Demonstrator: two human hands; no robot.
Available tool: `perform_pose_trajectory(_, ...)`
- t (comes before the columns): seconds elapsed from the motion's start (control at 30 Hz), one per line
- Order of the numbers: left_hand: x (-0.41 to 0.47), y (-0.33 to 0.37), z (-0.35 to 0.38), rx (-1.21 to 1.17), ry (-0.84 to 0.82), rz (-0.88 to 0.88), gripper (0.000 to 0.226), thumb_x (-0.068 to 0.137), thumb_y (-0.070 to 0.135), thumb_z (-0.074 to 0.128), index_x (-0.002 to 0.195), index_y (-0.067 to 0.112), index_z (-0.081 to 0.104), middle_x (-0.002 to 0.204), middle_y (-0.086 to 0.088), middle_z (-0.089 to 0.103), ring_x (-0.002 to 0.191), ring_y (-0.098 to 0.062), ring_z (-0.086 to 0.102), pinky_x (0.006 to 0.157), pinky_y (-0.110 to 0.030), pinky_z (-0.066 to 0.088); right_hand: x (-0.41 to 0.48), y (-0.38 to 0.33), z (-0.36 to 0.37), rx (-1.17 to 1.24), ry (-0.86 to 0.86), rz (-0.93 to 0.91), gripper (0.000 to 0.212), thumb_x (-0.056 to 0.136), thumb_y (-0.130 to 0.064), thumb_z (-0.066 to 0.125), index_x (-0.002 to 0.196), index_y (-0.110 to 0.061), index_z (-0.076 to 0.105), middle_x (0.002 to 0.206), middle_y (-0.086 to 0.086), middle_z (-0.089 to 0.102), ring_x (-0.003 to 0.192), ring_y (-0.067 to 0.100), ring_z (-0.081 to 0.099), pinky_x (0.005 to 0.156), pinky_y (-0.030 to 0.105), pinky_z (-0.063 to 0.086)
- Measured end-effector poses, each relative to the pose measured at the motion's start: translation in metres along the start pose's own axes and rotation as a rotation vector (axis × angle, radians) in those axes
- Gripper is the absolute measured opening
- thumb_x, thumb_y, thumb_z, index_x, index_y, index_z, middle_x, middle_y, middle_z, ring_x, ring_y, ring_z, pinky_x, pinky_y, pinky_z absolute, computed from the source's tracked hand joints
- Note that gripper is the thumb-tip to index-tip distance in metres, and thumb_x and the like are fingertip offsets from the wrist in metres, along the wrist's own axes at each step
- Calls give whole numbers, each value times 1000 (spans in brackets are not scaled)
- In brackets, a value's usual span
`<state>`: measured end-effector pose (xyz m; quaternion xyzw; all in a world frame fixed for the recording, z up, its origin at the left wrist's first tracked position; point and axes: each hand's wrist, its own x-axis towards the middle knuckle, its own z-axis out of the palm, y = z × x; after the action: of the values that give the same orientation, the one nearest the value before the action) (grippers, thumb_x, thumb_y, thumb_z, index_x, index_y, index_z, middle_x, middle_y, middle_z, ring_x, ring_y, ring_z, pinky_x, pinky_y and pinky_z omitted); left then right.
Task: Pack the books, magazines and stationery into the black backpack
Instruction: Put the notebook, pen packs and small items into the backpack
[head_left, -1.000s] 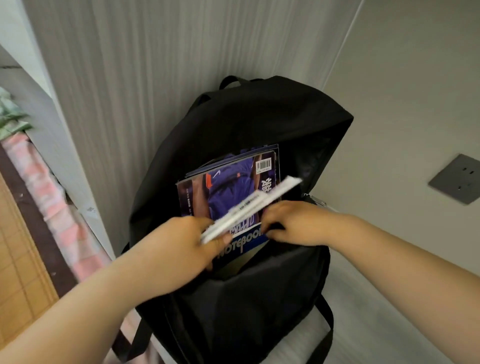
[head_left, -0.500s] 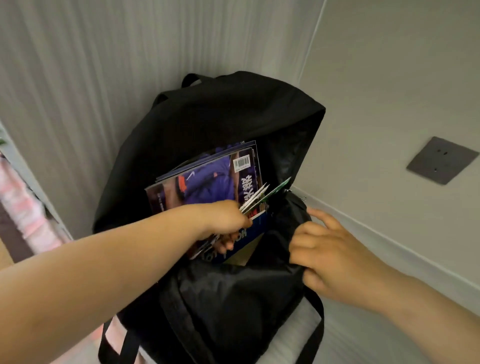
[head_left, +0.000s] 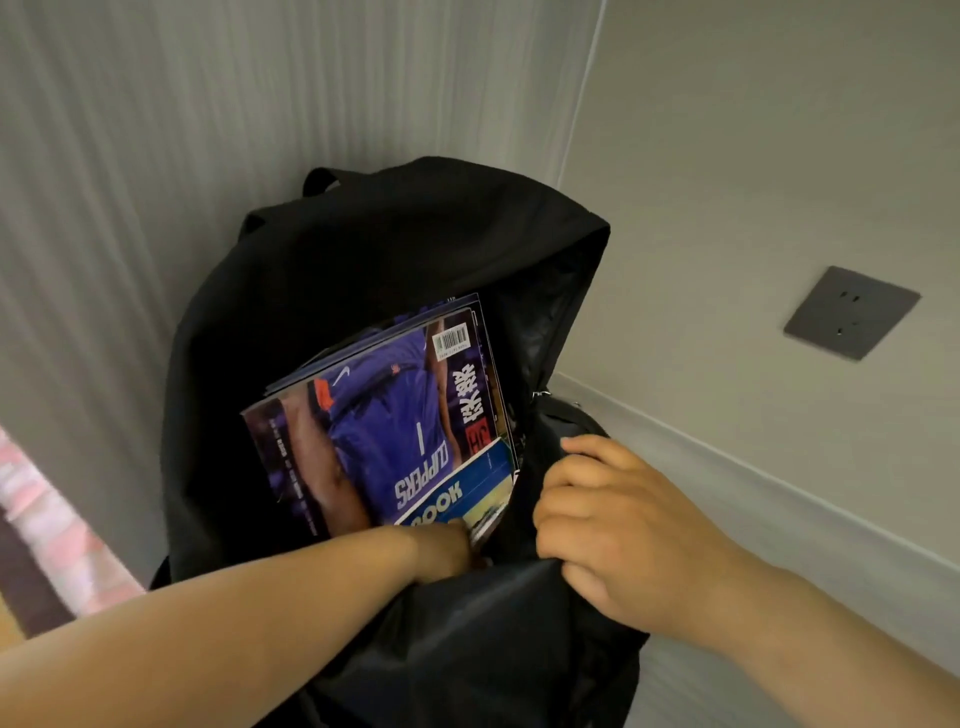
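Observation:
The black backpack (head_left: 384, 260) leans in a wall corner with its main mouth open. A stack of magazines (head_left: 379, 421) with a purple basketball jersey cover stands inside it, and a blue notebook (head_left: 467, 493) lies in front of the stack. My left hand (head_left: 441, 551) reaches down into the bag below the notebook; its fingers are hidden by the bag's front panel, so what they hold cannot be seen. My right hand (head_left: 608, 530) grips the front edge of the bag's opening near the zipper.
A grey panelled wall (head_left: 156, 156) stands behind the bag and a plain wall to the right carries a dark socket plate (head_left: 849, 314). Pink patterned cloth (head_left: 47, 525) shows at the lower left.
My left hand, which held a bundle of pens above the notebook, has pushed down into the bag and the pens are out of sight. My right hand has closed on the bag's edge.

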<state>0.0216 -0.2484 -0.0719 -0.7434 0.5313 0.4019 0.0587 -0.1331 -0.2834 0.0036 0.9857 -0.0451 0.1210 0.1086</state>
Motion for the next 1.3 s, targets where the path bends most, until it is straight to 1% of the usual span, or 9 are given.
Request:
perform_pose_trajectory(0.17,-14,-16,-6,-141,208,158,57,94,25,43,144,17,18,150,-7,28,136,-21,31,113,-28,24,-5,0,3,21,11,37,27,67,-21,41,67,-27,67,70,-12,69,81,11,60,92,29,32)
perform_pose_trajectory(0.33,-64,-23,-1,-270,472,309,38,93,42,35,119,23,56,121,1,59,117,-14,51,93,-20,36,-25,-17,13,44,60,204,37,71,-24,41,107,-27,53,108,-5,70,110,12,43,93,30,48)
perform_pose_trajectory(0.47,-96,-7,28,-75,639,324,97,41,95,8,109,43,54,104,14,67,103,-5,62,84,-24,47,-63,-33,19,109,99,444,43,71,-24,42,114,-29,46,116,-4,66,113,9,42,95,28,41)
perform_pose_trajectory(0.57,-103,-1,45,95,745,322,54,60,63,33,88,31,66,68,5,73,57,-14,70,45,-28,54,-103,-40,21,210,146,621,39,71,-23,45,109,-29,51,106,-5,69,104,4,46,96,15,36)
perform_pose_trajectory(0.73,-111,36,86,0,916,478,53,63,48,40,107,23,56,108,-13,67,101,-23,55,99,-32,33,-203,-60,27,248,182,882,28,69,-22,46,95,-32,55,86,-3,74,91,5,51,87,18,36)
perform_pose_trajectory(0.97,-76,140,175,-47,771,920,53,89,45,32,79,14,73,82,-1,73,87,-9,50,78,-20,38,-374,-103,-1,279,173,1392,32,68,-21,45,80,-13,73,80,-12,64,85,6,54,80,-12,24)
perform_pose_trajectory(1.13,-64,241,267,37,443,1028,33,67,33,40,68,24,72,68,11,73,75,-1,59,63,-10,43,-508,-141,-32,328,8,1830,27,84,-5,54,108,-14,64,117,1,63,113,17,54,91,15,33)
perform_pose_trajectory(1.2,-69,281,301,91,304,980,40,66,38,37,79,26,73,81,13,74,73,0,67,63,-9,46,-554,-153,-44,271,51,1976,30,83,-8,56,112,-14,61,123,6,60,113,24,55,96,27,38)
perform_pose_trajectory(1.3,-65,333,348,204,224,948,47,87,40,30,128,27,47,136,14,45,124,-5,47,98,-13,33,-617,-163,-51,244,-82,2167,49,85,-24,58,131,-19,43,141,6,43,127,25,41,104,34,36)
